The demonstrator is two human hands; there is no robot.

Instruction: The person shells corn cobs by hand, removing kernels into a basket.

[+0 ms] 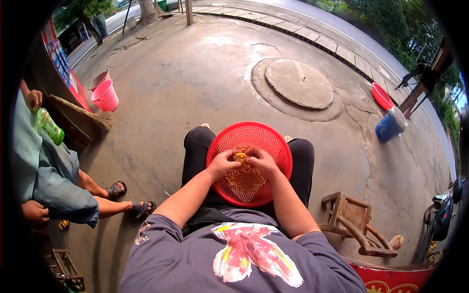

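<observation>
A red perforated plastic basket (279,150) rests on my lap between my knees. Loose yellow-orange corn kernels (244,179) lie heaped in the middle of it. Over the heap, my left hand (223,164) and my right hand (263,162) are close together, both gripping a short yellow corn cob (240,157). The fingers of each hand are curled in, with the thumbs pressed near the cob. Parts of the cob are hidden behind the fingers.
To my left sits another person (58,180) in sandals, a hand holding a green bottle (50,127). A straw broom (100,118) and pink bucket (105,96) stand beyond. At right are a wooden chair (352,215), a blue bucket (390,126) and a red basin (382,96). Ahead lies a round concrete cover (299,84).
</observation>
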